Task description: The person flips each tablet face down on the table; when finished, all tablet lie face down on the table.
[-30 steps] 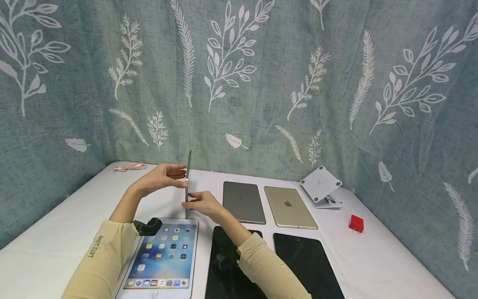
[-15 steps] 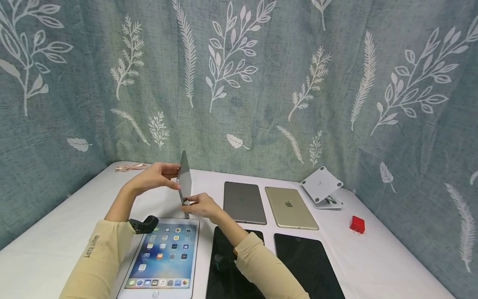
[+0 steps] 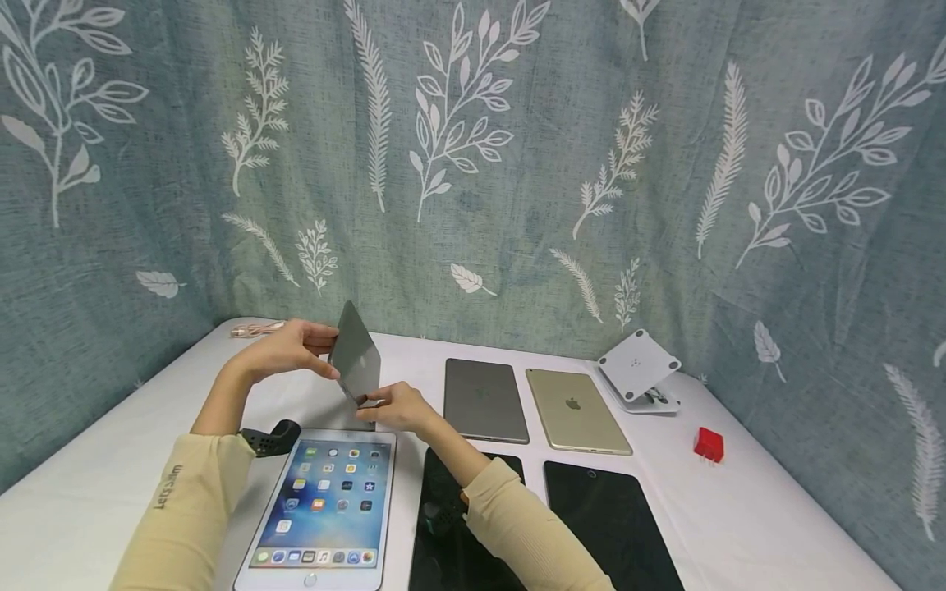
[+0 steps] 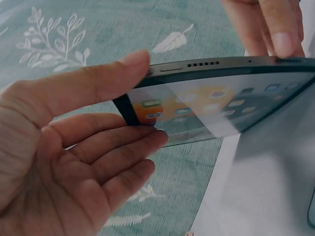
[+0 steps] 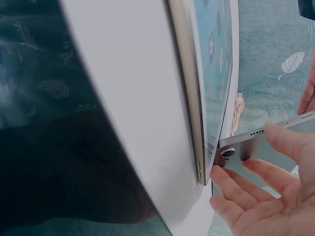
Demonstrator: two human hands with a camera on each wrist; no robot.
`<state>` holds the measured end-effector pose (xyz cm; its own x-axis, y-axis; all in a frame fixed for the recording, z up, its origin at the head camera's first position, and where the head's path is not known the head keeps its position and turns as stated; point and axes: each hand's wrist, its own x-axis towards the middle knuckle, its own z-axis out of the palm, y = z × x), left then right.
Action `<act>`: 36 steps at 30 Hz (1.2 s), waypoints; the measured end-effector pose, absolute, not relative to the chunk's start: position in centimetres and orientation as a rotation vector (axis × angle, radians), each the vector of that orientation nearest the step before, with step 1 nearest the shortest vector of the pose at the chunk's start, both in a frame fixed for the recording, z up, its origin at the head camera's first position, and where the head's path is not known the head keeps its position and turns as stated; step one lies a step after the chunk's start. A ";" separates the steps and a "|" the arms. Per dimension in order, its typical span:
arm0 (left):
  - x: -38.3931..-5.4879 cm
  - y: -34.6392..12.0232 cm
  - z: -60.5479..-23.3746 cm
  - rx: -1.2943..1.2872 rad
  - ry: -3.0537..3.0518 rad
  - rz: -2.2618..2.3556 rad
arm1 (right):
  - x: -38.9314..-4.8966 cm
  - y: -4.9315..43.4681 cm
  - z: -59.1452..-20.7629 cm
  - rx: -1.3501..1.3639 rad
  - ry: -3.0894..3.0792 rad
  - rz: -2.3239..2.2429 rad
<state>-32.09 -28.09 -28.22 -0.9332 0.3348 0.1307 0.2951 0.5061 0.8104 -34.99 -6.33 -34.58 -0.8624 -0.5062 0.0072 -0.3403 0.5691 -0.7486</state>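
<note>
Both hands hold a thin grey tablet (image 3: 358,355), which stands on edge and leans left behind a white tablet (image 3: 325,484) with its home screen lit. My left hand (image 3: 290,351) pinches the upper left corner; in the left wrist view the thumb lies on the tablet's edge (image 4: 174,70) and the fingers reach under its lit screen (image 4: 206,103). Nearer me, my right hand (image 3: 399,408) pinches the lower end. In the right wrist view the right thumb lies on the speaker edge, with fingers against the back near the camera lens (image 5: 228,153).
Right of the hands lie a dark grey tablet (image 3: 486,400) and a gold tablet (image 3: 579,410), backs up. Nearer are two black-screened tablets, one (image 3: 429,558) under the right forearm, another (image 3: 617,525) beside it. Farther off are a stand (image 3: 637,365), red charger (image 3: 709,444) and pink cable (image 3: 254,330).
The held tablet has gone from upright and edge-on to leaning left, showing its grey back. My left hand has moved left with its upper edge; the right hand has barely moved.
</note>
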 end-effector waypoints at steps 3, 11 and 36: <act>-31.8 -28.6 -28.3 0.545 2.712 1.396 | -35.0 -6.3 -34.6 -0.732 2.615 -1.140; -31.8 -28.9 -28.6 0.536 2.746 1.321 | -35.0 -6.2 -34.3 -0.840 2.741 -0.976; -33.5 -27.7 -30.8 0.538 2.674 1.285 | -36.1 -4.1 -34.2 -0.762 2.946 -0.794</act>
<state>-33.55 -27.70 -30.82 -0.9286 0.3690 0.0393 0.2612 0.5747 0.7756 -36.12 -4.07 -34.16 -0.8825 -0.4533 0.1257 -0.4551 0.7552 -0.4718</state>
